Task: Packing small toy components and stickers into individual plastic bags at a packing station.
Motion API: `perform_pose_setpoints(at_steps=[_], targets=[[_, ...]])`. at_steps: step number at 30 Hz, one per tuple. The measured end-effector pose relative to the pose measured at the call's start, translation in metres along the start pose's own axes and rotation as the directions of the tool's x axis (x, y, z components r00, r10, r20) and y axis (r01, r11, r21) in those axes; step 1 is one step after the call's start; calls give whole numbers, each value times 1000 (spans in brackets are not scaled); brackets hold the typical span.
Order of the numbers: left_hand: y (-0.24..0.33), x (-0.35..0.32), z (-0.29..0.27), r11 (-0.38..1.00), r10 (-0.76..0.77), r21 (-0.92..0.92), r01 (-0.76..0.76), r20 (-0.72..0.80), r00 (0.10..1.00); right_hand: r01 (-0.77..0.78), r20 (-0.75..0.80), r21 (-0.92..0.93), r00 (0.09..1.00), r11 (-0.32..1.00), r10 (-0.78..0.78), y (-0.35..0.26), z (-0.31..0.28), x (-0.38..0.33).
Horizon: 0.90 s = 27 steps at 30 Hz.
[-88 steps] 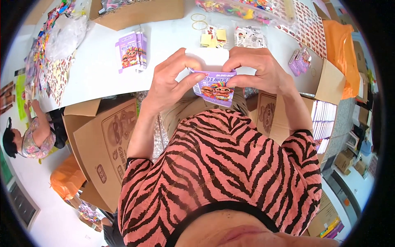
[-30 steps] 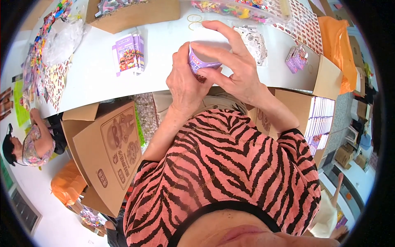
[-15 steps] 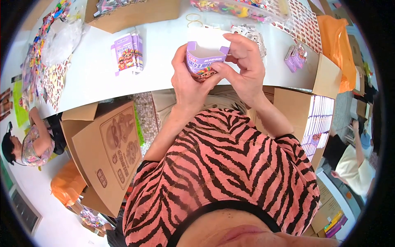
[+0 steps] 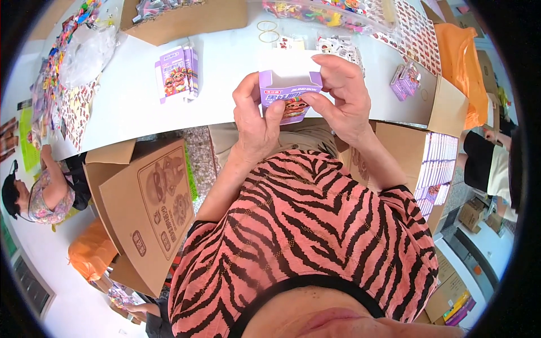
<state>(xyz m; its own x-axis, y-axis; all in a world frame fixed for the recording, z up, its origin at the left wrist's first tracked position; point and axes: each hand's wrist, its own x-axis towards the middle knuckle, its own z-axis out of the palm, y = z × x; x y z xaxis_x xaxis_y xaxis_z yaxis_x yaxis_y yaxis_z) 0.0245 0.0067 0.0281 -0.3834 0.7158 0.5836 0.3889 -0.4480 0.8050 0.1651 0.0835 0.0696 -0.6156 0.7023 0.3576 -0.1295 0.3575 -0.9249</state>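
A small purple printed carton (image 4: pixel 290 104) is held between my two hands over the near edge of the table, its white top flap standing up. My left hand (image 4: pixel 253 115) grips its left side, with the thumb on the front. My right hand (image 4: pixel 345 98) holds the right side, thumb on the front panel and fingertips at the raised flap. Left of my hands lies a stack of flattened purple cartons (image 4: pixel 177 76). Beyond the carton are a pile of small white printed packets (image 4: pixel 338 48) and some yellow rings (image 4: pixel 268 31).
Folded purple boxes (image 4: pixel 404 83) stand at the table's right. An open cardboard box (image 4: pixel 186 22) and a clear bin of colourful toys (image 4: pixel 332 17) sit at the back. Large cartons flank me: one on the left (image 4: pixel 149 208), one on the right (image 4: pixel 397 149) with packed boxes. Other people are nearby.
The carton has turned more upright and moved slightly right and nearer. My left thumb has shifted onto its front face. At far right, another person has changed position.
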Motion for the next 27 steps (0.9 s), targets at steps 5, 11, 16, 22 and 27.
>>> perform_pose_setpoints(at_steps=[5, 11, 16, 22, 27], targets=[[4, -2, -5, 987, -154, -52, 154, 9, 988, 25, 54, 56, 998, 998, -28, 0, -2, 4], [5, -9, -9, 979, -201, -3, 202, 100, 975, -110, 64, 150, 993, 983, 101, 4, -5, 0], [4, -9, -10, 972, -203, -95, 215, 115, 972, -225, 170, 116, 964, 967, 204, -4, -18, 12], [16, -1, -11, 946, -223, -223, 234, 74, 972, -211, 179, 71, 964, 975, 195, -15, -20, 13], [14, -7, -21, 946, -260, -144, 289, 193, 946, -249, 226, 104, 949, 963, 221, -6, -22, 8]])
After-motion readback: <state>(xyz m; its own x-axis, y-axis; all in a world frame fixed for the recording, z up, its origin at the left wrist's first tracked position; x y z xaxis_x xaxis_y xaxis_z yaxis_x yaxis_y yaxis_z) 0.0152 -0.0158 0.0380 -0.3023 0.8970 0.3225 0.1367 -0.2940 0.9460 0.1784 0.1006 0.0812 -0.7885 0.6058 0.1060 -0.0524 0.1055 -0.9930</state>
